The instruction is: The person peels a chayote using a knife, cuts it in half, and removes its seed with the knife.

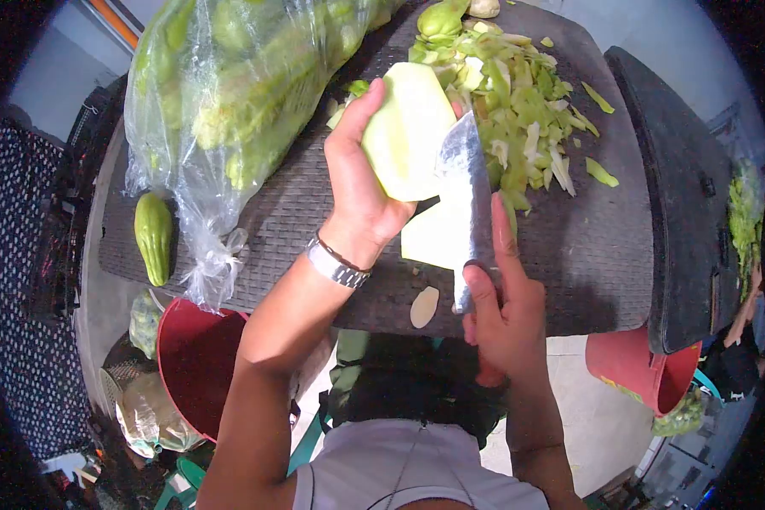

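Observation:
My left hand (359, 183) is closed around a peeled, pale green papaya (408, 127), holding it above the table with the thumb along its left side. In my right hand (514, 314) is a knife (463, 166), gripped by its handle. Its broad metal blade points up and lies against or just beside the papaya's right side; I cannot tell whether it is cutting in. Under the papaya and partly behind the blade shows another pale peeled piece (433, 234). A small oval slice (424, 307) lies near the table's front edge.
A heap of green peelings (518, 110) covers the dark woven-textured table (569, 272) at the back right. A knotted clear plastic bag (255, 102) of green papayas stands at the left, beside a loose one (153, 238). Red buckets (197, 361) stand below both sides.

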### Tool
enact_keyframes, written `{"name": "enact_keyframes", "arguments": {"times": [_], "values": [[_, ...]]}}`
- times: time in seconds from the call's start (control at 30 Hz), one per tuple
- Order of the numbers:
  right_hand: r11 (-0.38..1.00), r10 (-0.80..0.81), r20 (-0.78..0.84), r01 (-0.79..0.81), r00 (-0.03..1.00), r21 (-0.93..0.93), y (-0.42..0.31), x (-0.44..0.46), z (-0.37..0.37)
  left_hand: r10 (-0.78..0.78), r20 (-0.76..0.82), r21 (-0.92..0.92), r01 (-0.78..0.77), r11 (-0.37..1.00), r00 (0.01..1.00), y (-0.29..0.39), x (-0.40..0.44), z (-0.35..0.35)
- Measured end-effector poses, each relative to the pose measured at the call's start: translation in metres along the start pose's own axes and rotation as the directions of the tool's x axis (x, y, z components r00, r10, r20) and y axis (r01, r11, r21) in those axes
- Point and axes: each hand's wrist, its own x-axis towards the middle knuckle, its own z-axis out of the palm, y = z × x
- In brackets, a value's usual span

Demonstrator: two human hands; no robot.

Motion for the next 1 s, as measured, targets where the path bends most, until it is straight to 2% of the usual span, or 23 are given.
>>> {"name": "enact_keyframes", "arguments": {"times": [0.13, 0.23, 0.3, 0.33, 0.43, 0.53, 0.67, 0.77, 1.0], "values": [[0.997, -0.080, -0.016, 0.080, 0.997, 0.000, 0.010, 0.003, 0.002, 0.016, 0.000, 0.015, -0.016, 1.000, 1.000, -0.003, 0.001, -0.005], [0.986, -0.166, -0.070, 0.166, 0.984, -0.008, 0.017, 0.008, 0.007, 0.221, -0.012, 0.028, -0.220, 0.975, 0.975, -0.015, 0.002, -0.009], [0.981, -0.193, -0.071, 0.193, 0.979, -0.006, 0.019, 0.011, 0.007, 0.205, 0.000, 0.017, -0.205, 0.979, 0.979, -0.014, 0.003, -0.009], [0.981, -0.193, -0.064, 0.193, 0.979, -0.006, 0.020, 0.011, 0.006, 0.197, 0.005, 0.010, -0.197, 0.980, 0.980, -0.013, 0.003, -0.009], [0.982, -0.189, -0.055, 0.189, 0.980, -0.012, 0.022, 0.011, 0.003, 0.031, -0.134, 0.129, -0.013, 0.992, 0.991, -0.003, 0.005, -0.004], [0.983, -0.182, -0.072, 0.183, 0.981, -0.001, 0.021, 0.010, 0.006, 0.187, -0.030, 0.068, -0.184, 0.981, 0.982, -0.013, 0.003, -0.007], [0.994, -0.052, -0.019, 0.054, 0.998, 0.097, 0.007, 0.011, 0.000, 0.232, -0.036, -0.013, -0.233, 0.972, 0.972, -0.015, -0.002, -0.005], [0.998, 0.046, 0.051, -0.047, 0.998, 0.037, 0.001, 0.007, -0.009, 0.219, -0.001, -0.010, -0.219, 0.976, 0.976, -0.012, 0.001, -0.007], [0.990, -0.072, 0.016, 0.074, 0.997, -0.119, 0.001, -0.005, -0.013, 0.267, -0.009, 0.077, -0.266, 0.961, 0.964, -0.007, -0.002, 0.002]]}}
